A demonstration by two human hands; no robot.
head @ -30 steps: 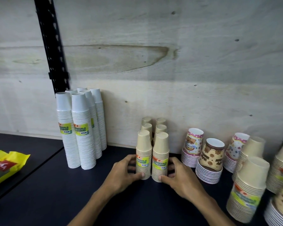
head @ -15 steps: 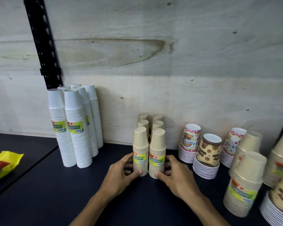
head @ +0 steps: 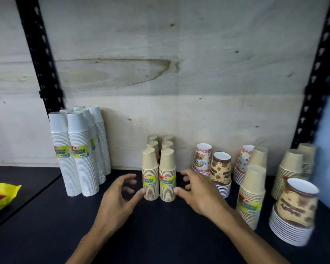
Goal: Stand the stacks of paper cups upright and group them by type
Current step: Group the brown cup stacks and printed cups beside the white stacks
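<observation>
Tan paper cup stacks [head: 158, 176] stand upright in paired rows, centre of dark shelf [head: 46, 216]. Left hand [head: 118, 199] and right hand [head: 196, 191] flank them, fingers loosely spread, thumbs touching the near stacks.

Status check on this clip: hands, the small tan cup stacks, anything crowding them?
Left hand and right hand open, thumbs at the front small tan stacks. Stacks upright, paired in rows. Printed cup stacks crowd the right hand.
</observation>
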